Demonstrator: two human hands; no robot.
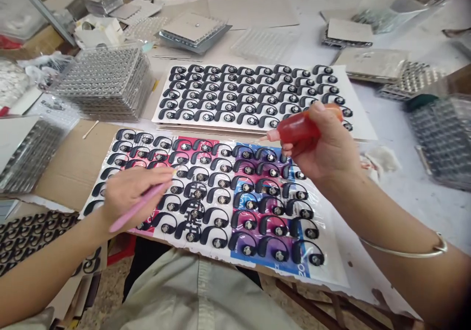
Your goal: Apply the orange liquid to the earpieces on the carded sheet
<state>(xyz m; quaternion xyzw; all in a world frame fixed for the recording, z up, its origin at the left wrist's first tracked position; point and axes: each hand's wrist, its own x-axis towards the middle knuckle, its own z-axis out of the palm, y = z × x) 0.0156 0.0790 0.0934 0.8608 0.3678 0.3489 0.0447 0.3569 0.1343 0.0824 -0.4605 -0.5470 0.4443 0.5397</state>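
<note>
My left hand [134, 192] is closed round a slim pink stick-like tool [142, 205], its tip end hidden near my fingertips. It is over the left part of a sheet [331, 246] that bears rows of black hook-shaped pieces [217, 217], each with a small shiny round part. In my right hand [331, 148] is a red squeeze bottle [300, 128], tilted so its narrow nozzle points left, above the sheet's far edge. Behind lies a white board [358, 119] with more rows of the same black pieces.
Stacked clear trays of small metal parts [103, 85] stand at the left back. A cotton swab [90, 130] lies on cardboard [69, 168]. Further trays [449, 143] are at the right, near a crumpled white tissue [382, 161]. Another batch of black pieces [47, 239] sits low at the left.
</note>
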